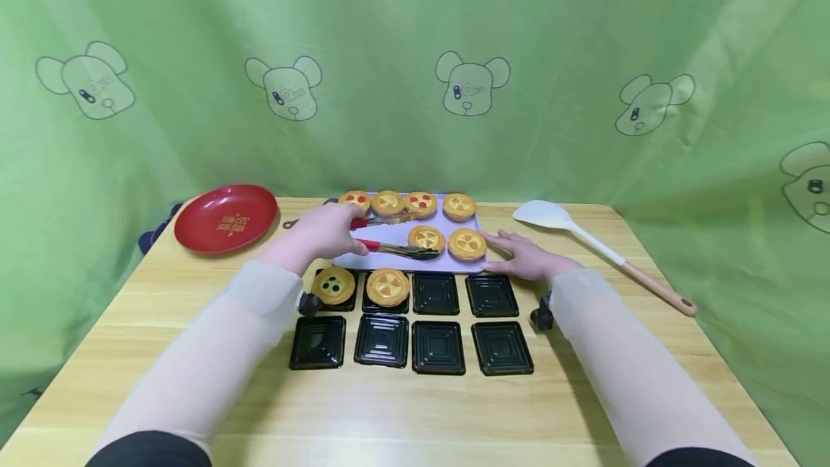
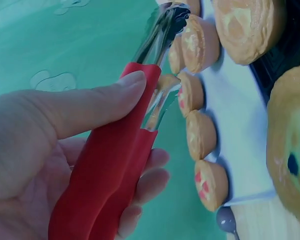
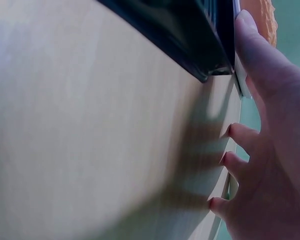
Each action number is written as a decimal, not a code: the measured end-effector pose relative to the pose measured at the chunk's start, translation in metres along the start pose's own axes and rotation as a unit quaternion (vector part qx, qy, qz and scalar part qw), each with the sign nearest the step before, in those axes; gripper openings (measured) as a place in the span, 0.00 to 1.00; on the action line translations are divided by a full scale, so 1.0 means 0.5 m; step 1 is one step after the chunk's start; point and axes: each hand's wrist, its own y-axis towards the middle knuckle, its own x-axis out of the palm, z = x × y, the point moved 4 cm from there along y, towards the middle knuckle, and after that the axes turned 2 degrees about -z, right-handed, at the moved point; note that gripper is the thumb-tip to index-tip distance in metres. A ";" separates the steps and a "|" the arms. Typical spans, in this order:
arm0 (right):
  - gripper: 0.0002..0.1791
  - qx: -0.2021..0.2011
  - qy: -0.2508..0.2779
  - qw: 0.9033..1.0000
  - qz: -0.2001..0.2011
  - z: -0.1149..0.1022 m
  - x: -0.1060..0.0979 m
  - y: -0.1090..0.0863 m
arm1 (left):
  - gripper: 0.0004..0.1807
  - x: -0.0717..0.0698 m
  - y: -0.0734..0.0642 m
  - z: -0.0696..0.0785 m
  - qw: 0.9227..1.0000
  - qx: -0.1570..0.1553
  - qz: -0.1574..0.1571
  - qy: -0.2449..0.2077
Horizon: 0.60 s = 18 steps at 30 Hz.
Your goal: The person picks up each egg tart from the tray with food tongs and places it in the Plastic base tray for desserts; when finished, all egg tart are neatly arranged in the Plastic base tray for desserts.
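My left hand [image 1: 323,234] grips red-handled metal tongs [image 2: 107,155], thumb on one arm and fingers curled round the other. Over a pale lavender tray [image 1: 371,262] the tongs' arms stand apart, their lower tip overlapping an egg tart [image 1: 426,237] with yellow pieces in the head view. Beside it sits a similar tart [image 1: 467,245] at the front right. My right hand [image 1: 527,258] lies spread at the tray's right front corner; its thumb [image 3: 255,40] is at the tray's edge and its fingertips [image 3: 233,131] touch the tabletop. Several more tarts, some red-topped, line the tray's back.
Before the tray stand two rows of square black plastic trays [image 1: 382,341]. Two at the back left hold a dark-dotted tart [image 1: 333,285] and a yellow tart [image 1: 387,287]. A red plate [image 1: 225,219] lies left, a white turner [image 1: 599,245] right. Green curtain hangs behind.
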 end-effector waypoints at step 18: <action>0.45 0.007 0.007 1.000 -0.006 0.003 0.001 -0.002 | 0.33 0.052 0.046 0.005 1.000 -0.014 -0.023 -0.001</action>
